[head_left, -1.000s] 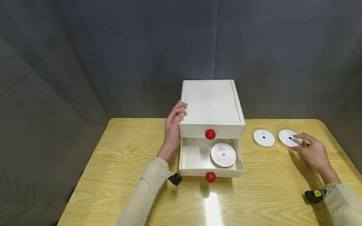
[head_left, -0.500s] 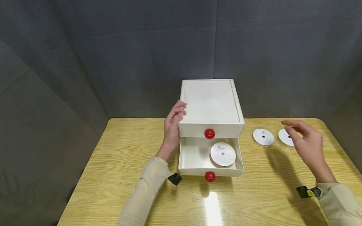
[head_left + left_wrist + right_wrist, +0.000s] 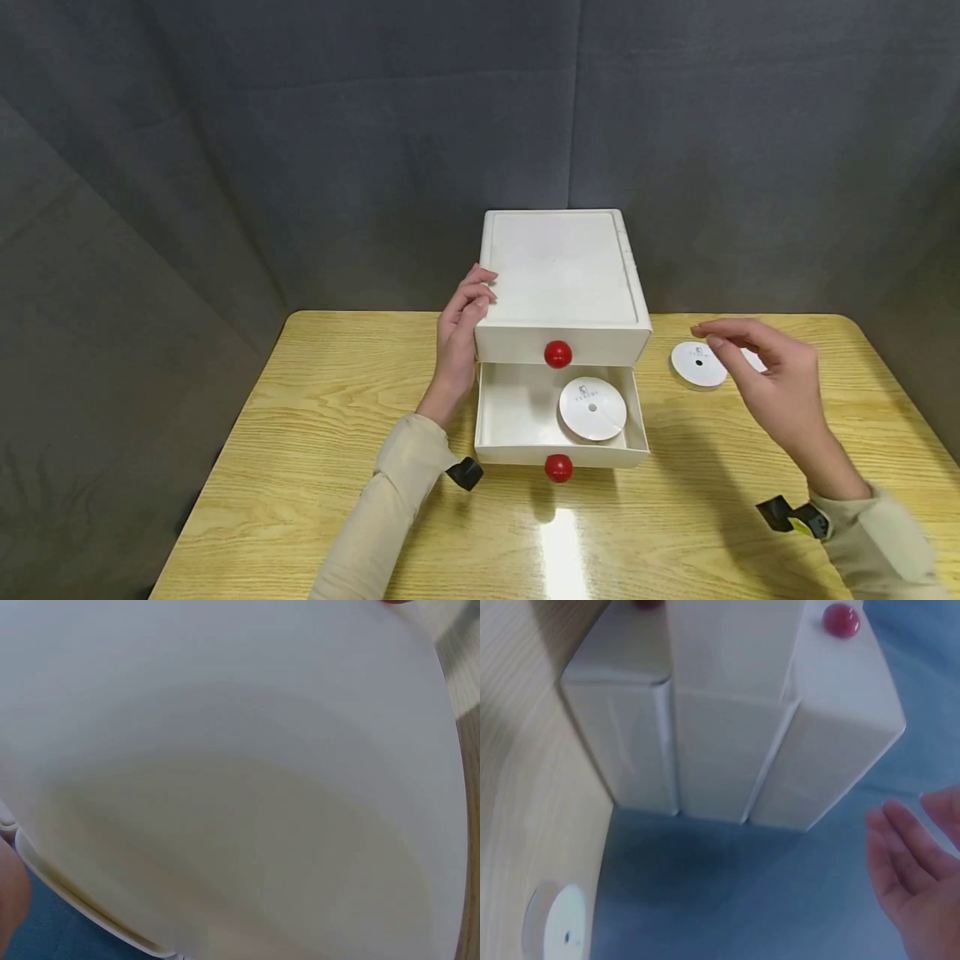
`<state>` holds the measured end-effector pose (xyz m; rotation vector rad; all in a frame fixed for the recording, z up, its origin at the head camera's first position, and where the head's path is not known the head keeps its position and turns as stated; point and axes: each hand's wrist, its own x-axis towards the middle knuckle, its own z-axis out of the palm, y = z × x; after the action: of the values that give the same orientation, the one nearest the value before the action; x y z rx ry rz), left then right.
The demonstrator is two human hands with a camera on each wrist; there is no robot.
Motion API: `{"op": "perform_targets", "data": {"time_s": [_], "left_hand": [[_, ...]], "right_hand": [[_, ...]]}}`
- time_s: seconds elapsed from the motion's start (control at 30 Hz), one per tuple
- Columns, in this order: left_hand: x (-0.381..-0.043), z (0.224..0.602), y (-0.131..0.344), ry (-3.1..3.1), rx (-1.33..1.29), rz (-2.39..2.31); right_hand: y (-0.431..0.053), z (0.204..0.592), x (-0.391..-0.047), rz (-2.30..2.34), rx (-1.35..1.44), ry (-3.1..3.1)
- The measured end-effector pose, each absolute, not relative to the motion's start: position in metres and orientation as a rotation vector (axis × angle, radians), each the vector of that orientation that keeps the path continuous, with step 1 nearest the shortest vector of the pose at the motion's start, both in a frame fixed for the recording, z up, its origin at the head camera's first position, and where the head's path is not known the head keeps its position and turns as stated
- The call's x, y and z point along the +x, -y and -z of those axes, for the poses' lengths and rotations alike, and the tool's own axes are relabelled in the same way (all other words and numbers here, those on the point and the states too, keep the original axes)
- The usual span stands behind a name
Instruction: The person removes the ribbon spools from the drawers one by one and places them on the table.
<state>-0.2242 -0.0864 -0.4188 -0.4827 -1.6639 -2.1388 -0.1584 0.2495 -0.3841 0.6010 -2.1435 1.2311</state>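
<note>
A white drawer cabinet [image 3: 558,267] stands mid-table, one drawer [image 3: 513,456] pulled out below the top one. Inside that drawer, toward its right, lies a white ribbon spool [image 3: 592,408]. My left hand [image 3: 454,350] rests against the cabinet's left side, fingertips over the top edge; the left wrist view is mostly white side wall [image 3: 240,787]. Above the table to the right hovers my right hand [image 3: 780,387], with nothing between thumb and fingers. Beyond its fingertips lies a second white spool [image 3: 699,365]; a third spool [image 3: 753,359] is mostly hidden behind the hand.
Red round knobs [image 3: 558,354] stick out from the drawer fronts. The wooden table [image 3: 337,392] ends at a dark grey curtain [image 3: 375,167] along the back. Each wrist wears a small black camera [image 3: 465,473].
My right hand has left the rightmost spool, which stays on the table, and has risen and moved left toward the other spool. My left hand has stayed on the cabinet.
</note>
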Motion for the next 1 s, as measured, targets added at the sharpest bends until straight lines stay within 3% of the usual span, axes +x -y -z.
{"op": "perform_targets", "data": {"time_s": [0.63,1.0], "left_hand": [[-0.223,0.418,0.085,1.653,-0.482,2.150],[-0.225,0.418,0.083,1.652,-0.488,2.145]], "right_hand": [[-0.207,0.390,-0.151,-1.271,0.938,2.165],[-0.189,0.398,-0.152,-0.901,1.198,2.398]]}}
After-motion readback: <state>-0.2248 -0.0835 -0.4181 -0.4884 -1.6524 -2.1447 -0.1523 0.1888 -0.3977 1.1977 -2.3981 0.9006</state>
